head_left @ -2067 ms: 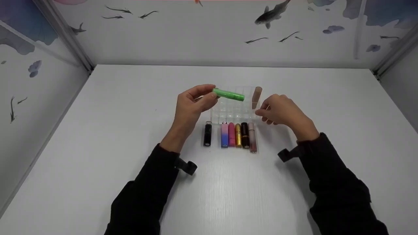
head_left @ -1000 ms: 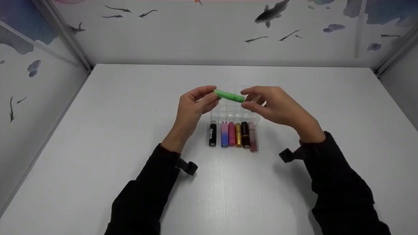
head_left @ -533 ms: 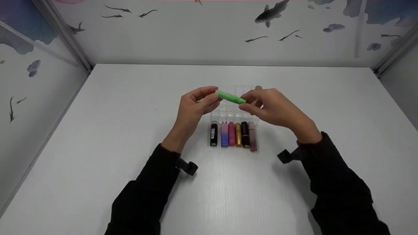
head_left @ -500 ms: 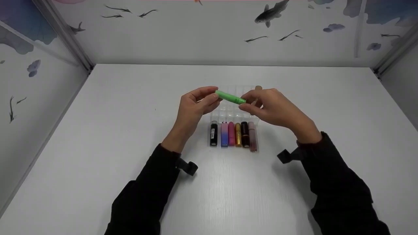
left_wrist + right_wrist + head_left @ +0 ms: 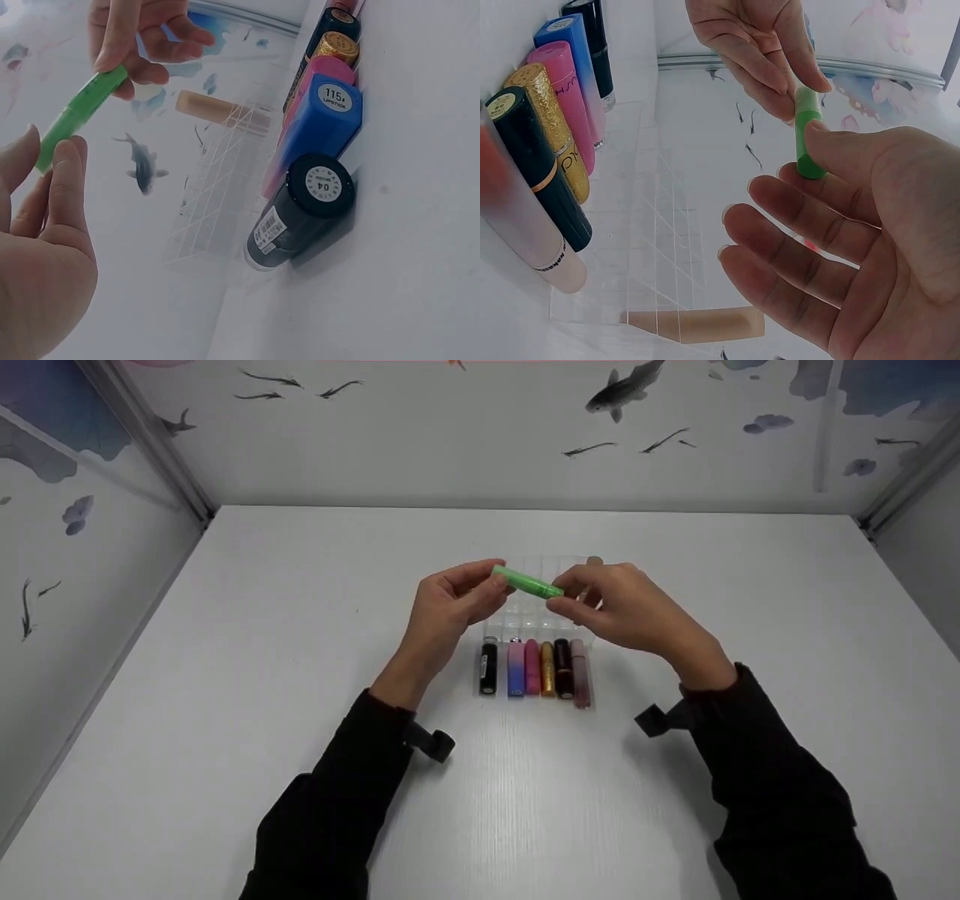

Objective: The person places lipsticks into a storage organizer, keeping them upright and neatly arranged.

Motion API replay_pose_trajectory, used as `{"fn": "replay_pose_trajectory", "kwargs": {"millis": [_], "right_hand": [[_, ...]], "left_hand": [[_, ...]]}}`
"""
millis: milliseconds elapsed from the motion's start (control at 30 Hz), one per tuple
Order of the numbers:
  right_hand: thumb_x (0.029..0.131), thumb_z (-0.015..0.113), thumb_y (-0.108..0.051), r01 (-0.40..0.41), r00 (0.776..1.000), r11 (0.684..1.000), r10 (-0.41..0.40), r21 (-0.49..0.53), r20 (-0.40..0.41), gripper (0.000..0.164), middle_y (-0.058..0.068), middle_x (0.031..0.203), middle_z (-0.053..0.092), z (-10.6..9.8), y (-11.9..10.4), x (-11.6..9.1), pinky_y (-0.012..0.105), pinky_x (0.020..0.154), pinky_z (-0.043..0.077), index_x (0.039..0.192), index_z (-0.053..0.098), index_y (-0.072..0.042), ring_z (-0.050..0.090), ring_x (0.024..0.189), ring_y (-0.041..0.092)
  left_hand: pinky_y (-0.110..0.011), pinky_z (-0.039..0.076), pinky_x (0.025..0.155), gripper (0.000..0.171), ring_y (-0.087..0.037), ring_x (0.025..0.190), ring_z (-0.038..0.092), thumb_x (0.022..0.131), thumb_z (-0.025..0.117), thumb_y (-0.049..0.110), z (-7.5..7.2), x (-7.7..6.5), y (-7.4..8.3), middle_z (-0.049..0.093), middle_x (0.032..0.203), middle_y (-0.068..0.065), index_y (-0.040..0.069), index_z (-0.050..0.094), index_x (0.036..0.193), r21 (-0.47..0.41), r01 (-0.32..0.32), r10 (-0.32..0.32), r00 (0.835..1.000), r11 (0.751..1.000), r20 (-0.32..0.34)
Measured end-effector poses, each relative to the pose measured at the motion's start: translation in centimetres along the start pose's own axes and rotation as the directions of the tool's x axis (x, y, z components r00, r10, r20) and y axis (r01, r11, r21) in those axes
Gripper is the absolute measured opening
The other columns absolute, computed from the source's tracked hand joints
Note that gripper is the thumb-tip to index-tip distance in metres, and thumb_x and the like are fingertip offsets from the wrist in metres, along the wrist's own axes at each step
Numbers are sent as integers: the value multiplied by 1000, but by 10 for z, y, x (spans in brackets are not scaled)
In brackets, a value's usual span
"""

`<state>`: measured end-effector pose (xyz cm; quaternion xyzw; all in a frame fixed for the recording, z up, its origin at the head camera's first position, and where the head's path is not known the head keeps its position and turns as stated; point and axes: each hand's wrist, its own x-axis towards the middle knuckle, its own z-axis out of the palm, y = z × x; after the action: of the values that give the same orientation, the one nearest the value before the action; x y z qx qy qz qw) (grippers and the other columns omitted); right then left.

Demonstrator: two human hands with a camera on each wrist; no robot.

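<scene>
Between both hands, above the clear divided organizer, a slim green lipstick tube is held nearly level, its right end tipped slightly down. My left hand pinches the left end with thumb and fingers. At the other end, the thumb and index finger of my right hand pinch the tube; in the right wrist view the remaining fingers of that hand extend loosely away from it. A tan tube stands in the organizer's right end, mostly hidden behind my right hand in the head view.
In front of the organizer lies a row: black tube, pink-and-blue lipstick, pink tube, gold tube, dark tube with gold band, pale pink gloss. Patterned walls enclose the white table.
My right hand has come in from the right and taken hold of the green lipstick tube's right end, while my left hand keeps its pinch. The black tube has rolled slightly right.
</scene>
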<state>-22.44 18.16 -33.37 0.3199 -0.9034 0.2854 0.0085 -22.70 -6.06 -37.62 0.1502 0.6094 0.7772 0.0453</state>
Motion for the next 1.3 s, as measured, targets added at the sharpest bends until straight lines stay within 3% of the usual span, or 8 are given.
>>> {"fn": "replay_pose_trajectory", "kwargs": {"millis": [233,633,1300], "right_hand": [[93,56,-42,39,999,999,-38,-12,24,33,-3,86,69,1,-2,1,25,56,51,106,65,-13,62,69,8],[92,54,-46,36,996,999,-35,-14,85,35,-3,84,70,7,-5,2,25,59,52,104,64,-15,64,72,8],[90,56,-49,9,989,1000,-9,-3,147,35,-1,78,70,20,-14,2,26,56,50,96,65,-16,61,63,8]], "left_hand": [[-30,52,87,34,-22,102,68,86,68,21,1,-1,1,64,108,-13,6,65,117,-2,0,0,1000,1000,-9],[-30,53,86,35,-20,99,68,86,68,23,1,1,0,65,106,-13,6,66,116,-7,0,0,1000,1000,-24],[-31,53,85,34,-20,99,67,86,67,24,4,0,-2,65,106,-13,7,66,116,26,-12,12,1000,1000,-21]]}}
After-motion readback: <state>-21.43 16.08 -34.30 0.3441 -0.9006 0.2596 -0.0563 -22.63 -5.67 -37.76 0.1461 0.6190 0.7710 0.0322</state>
